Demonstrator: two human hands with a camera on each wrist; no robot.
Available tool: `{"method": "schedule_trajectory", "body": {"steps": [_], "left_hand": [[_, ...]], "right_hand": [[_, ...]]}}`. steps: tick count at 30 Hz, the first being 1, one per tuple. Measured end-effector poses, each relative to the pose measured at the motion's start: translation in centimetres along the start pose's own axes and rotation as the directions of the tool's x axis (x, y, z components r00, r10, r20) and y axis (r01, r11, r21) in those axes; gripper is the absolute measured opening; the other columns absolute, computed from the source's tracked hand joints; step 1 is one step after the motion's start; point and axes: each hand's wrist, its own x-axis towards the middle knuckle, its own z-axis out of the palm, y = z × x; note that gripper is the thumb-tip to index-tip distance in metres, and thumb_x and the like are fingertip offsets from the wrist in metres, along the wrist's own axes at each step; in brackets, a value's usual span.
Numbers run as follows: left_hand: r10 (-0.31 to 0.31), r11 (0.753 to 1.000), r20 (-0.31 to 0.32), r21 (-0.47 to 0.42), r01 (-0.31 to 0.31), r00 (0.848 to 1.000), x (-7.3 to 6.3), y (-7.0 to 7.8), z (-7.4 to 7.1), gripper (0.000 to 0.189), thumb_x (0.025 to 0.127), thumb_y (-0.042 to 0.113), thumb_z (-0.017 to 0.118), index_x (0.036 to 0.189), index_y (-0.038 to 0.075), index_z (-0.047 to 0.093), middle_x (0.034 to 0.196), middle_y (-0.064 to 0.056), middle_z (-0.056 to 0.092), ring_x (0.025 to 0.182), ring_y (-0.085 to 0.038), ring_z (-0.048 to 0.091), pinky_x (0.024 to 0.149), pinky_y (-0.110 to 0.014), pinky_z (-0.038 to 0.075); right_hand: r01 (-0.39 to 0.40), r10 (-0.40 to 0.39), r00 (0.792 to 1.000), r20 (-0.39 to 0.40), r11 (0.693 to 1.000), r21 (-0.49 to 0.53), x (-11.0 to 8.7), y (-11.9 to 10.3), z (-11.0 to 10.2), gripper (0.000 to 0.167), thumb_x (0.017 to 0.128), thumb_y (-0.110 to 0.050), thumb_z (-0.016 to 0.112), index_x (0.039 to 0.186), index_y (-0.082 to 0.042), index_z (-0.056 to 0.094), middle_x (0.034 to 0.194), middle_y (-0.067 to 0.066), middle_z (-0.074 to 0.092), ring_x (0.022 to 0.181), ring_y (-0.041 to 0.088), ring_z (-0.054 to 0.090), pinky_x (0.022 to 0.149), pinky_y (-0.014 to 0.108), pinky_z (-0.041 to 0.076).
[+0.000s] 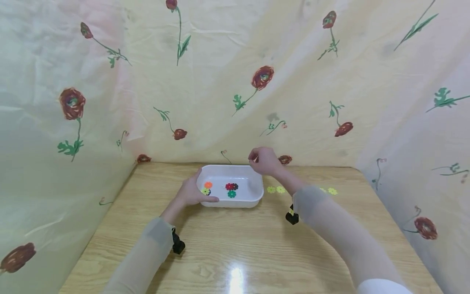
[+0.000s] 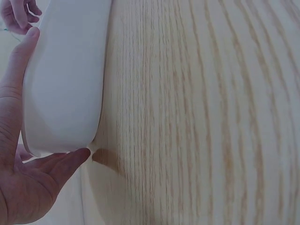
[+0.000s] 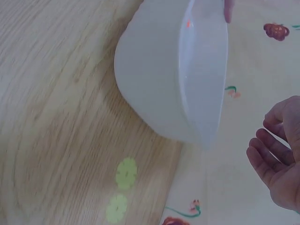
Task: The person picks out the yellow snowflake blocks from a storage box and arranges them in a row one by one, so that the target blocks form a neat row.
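Observation:
A white plastic tub (image 1: 231, 203) stands on the table, with flower-shaped plastic discs inside. They include an orange disc (image 1: 208, 185), a red disc (image 1: 229, 186), a green disc (image 1: 231, 194) and a yellow-green disc (image 1: 205, 191). My left hand (image 1: 191, 191) grips the tub's left end, thumb along the front rim; the left wrist view has its fingers against the end wall. Above the tub's back right corner, my right hand (image 1: 266, 161) hovers with loosely curled fingers. In the right wrist view, nothing shows in that hand (image 3: 279, 152).
Yellow discs (image 1: 280, 189) lie on the wooden table (image 1: 235, 237) right of the tub; more yellow discs (image 1: 332, 191) sit farther right, partly behind my right forearm. Flower-print cloth (image 1: 205, 90) hangs behind the table and along both sides.

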Motion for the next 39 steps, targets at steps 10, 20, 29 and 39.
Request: {"method": "schedule_trajectory", "body": {"steps": [10,20,29,39], "left_hand": [[-0.011,1.000,-0.002,-0.029,0.011,1.000,-0.1,0.1,-0.1,0.133,0.071,0.048,0.099,0.171,0.012,0.018,0.164,-0.016,0.046,0.138,-0.034,0.052,0.120,-0.061,0.043],[-0.005,1.000,0.001,-0.029,0.005,1.000,0.1,0.3,0.1,0.134,0.071,0.045,0.100,0.171,0.012,0.019,0.162,-0.016,0.048,0.135,-0.032,0.054,0.120,-0.056,0.044],[-0.002,1.000,-0.004,-0.013,0.002,1.000,0.2,0.0,-0.2,0.133,0.072,0.047,0.099,0.171,0.011,0.018,0.164,-0.017,0.045,0.138,-0.033,0.053,0.120,-0.057,0.044],[0.028,1.000,-0.005,0.002,-0.028,1.000,0.2,-0.3,-0.1,0.133,0.071,0.049,0.099,0.170,0.009,0.021,0.163,-0.017,0.048,0.136,-0.032,0.055,0.117,-0.054,0.048]], "right_hand": [[0.032,-0.032,0.998,0.061,0.999,0.001,1.2,-2.6,2.5,0.013,0.096,-0.010,0.068,0.104,-0.005,0.077,0.099,0.010,0.077,0.089,0.022,0.071,0.082,0.036,0.061],[0.054,-0.059,0.987,0.146,0.998,0.035,1.3,-3.9,5.5,0.014,0.098,-0.011,0.069,0.107,-0.004,0.077,0.102,0.010,0.077,0.088,0.019,0.069,0.081,0.031,0.059],[0.053,-0.068,0.982,0.177,0.995,0.089,2.0,-4.7,7.9,0.010,0.098,-0.011,0.072,0.104,-0.004,0.076,0.100,0.009,0.077,0.084,0.016,0.067,0.076,0.027,0.058],[0.117,-0.131,0.970,0.204,0.990,0.079,2.3,-6.8,10.6,0.010,0.095,-0.009,0.075,0.103,-0.004,0.077,0.102,0.009,0.080,0.089,0.019,0.072,0.084,0.030,0.060]]}}
